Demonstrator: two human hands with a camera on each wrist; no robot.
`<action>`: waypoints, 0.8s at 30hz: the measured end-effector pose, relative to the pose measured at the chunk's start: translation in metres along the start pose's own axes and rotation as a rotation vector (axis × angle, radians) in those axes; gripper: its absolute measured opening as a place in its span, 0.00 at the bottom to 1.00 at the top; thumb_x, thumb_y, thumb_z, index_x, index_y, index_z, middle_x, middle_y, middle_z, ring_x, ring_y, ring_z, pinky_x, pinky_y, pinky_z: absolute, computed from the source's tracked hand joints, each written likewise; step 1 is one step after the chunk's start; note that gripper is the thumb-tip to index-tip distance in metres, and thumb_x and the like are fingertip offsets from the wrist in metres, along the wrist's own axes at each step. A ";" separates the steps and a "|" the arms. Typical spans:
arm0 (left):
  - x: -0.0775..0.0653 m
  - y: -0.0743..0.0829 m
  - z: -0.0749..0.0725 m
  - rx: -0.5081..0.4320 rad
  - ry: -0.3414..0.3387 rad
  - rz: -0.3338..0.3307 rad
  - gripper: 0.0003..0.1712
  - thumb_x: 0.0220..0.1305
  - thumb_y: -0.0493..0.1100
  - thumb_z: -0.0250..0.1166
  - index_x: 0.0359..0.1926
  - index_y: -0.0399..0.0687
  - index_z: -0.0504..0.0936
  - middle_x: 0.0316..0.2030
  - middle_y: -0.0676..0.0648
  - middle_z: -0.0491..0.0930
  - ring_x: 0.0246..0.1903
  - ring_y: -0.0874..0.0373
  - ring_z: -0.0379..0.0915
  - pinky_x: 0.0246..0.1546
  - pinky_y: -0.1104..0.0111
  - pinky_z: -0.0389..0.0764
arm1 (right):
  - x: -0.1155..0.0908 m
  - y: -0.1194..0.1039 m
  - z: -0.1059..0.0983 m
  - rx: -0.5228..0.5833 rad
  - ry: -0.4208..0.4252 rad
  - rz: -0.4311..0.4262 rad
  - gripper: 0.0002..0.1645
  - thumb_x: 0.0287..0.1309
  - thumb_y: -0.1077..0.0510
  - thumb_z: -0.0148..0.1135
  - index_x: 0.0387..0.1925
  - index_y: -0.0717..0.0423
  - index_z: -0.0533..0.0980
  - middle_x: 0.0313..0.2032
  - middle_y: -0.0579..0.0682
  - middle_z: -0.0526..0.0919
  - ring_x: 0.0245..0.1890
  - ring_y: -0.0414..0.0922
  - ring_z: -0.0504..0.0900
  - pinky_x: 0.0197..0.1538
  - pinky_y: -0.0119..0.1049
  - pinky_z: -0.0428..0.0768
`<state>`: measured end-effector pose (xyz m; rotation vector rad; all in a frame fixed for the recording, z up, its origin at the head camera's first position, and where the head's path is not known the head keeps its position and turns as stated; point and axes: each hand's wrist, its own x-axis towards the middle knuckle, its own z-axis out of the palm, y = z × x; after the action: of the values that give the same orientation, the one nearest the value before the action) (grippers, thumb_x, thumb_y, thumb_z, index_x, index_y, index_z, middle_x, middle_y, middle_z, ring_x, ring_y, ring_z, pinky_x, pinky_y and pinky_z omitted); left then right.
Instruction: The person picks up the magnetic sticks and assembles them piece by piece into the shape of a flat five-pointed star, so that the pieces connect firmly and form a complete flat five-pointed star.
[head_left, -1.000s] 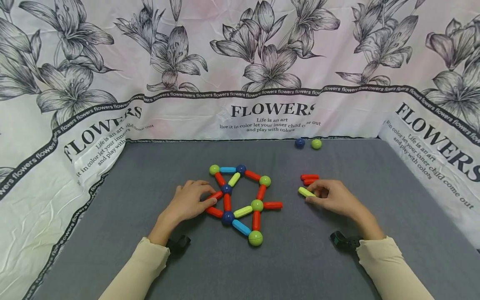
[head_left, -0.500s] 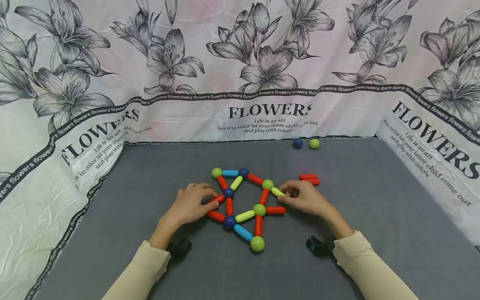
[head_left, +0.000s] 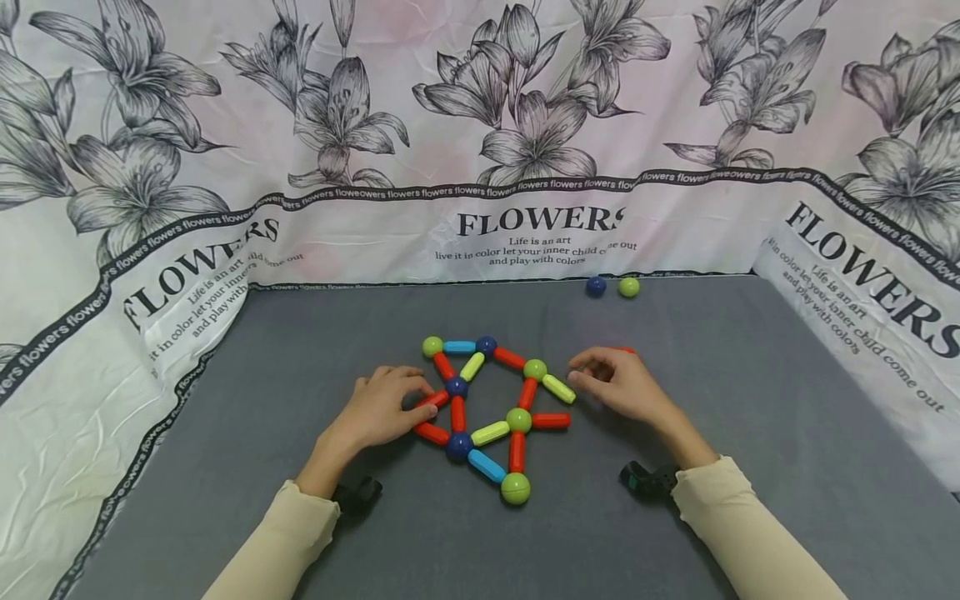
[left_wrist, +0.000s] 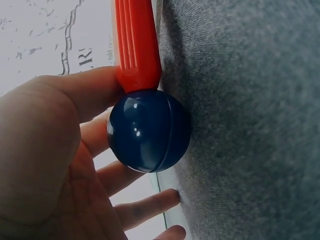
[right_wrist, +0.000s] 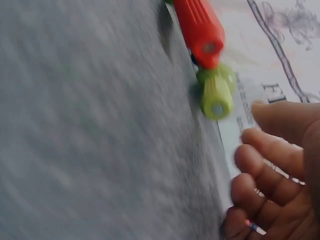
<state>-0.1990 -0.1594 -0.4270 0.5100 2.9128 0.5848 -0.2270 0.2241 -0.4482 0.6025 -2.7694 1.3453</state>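
Note:
A flat frame of magnetic rods and balls lies on the grey cloth. My left hand [head_left: 386,406] is at its left corner, thumb and fingers around a blue ball [left_wrist: 150,132] with a red rod [left_wrist: 137,45] joined to it. That ball is hidden under the hand in the head view. On the right side, a yellow-green rod [head_left: 558,388] sticks out from a green ball [head_left: 535,369]. My right hand [head_left: 618,383] is just right of that rod's free end, fingers loosely bent, holding nothing. Below it, a red rod [head_left: 551,421] points right from another green ball [head_left: 518,420].
A loose blue ball [head_left: 596,287] and green ball [head_left: 628,287] sit at the cloth's back edge. Loose red rods lie behind the right hand, mostly hidden; one red rod end [head_left: 624,350] shows. A flower-printed curtain [head_left: 540,229] stands behind the table.
My right hand brought the yellow-green rod left to the frame's right green ball, let it go there, and drew back slightly right. My left hand stayed at the left corner.

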 end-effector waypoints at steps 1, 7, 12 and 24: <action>0.000 0.000 0.000 -0.001 -0.002 0.000 0.13 0.67 0.57 0.67 0.47 0.61 0.87 0.68 0.45 0.75 0.67 0.40 0.65 0.58 0.40 0.65 | 0.001 0.001 -0.003 0.007 0.034 0.009 0.11 0.66 0.55 0.67 0.46 0.56 0.84 0.30 0.53 0.85 0.22 0.38 0.77 0.27 0.32 0.75; -0.002 0.000 -0.002 -0.013 0.002 0.008 0.13 0.67 0.57 0.68 0.47 0.61 0.87 0.68 0.44 0.75 0.68 0.40 0.65 0.59 0.40 0.64 | 0.013 0.010 -0.024 0.216 0.329 0.159 0.15 0.67 0.51 0.66 0.41 0.61 0.83 0.23 0.45 0.81 0.20 0.34 0.74 0.26 0.28 0.73; -0.003 0.000 -0.003 -0.023 0.005 0.016 0.14 0.67 0.56 0.68 0.49 0.59 0.87 0.68 0.44 0.74 0.68 0.40 0.64 0.59 0.40 0.64 | 0.024 0.025 -0.048 0.275 0.570 0.239 0.13 0.65 0.48 0.69 0.36 0.55 0.82 0.18 0.33 0.74 0.17 0.33 0.68 0.22 0.28 0.67; -0.002 -0.002 -0.002 -0.021 0.007 0.016 0.14 0.67 0.57 0.68 0.48 0.60 0.86 0.68 0.45 0.75 0.67 0.41 0.65 0.58 0.41 0.65 | 0.049 0.080 -0.076 -0.043 0.470 0.338 0.29 0.67 0.46 0.66 0.62 0.57 0.76 0.51 0.54 0.82 0.43 0.33 0.78 0.43 0.24 0.72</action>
<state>-0.1978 -0.1622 -0.4257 0.5305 2.9080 0.6203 -0.3116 0.3095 -0.4522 -0.1805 -2.5617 1.2631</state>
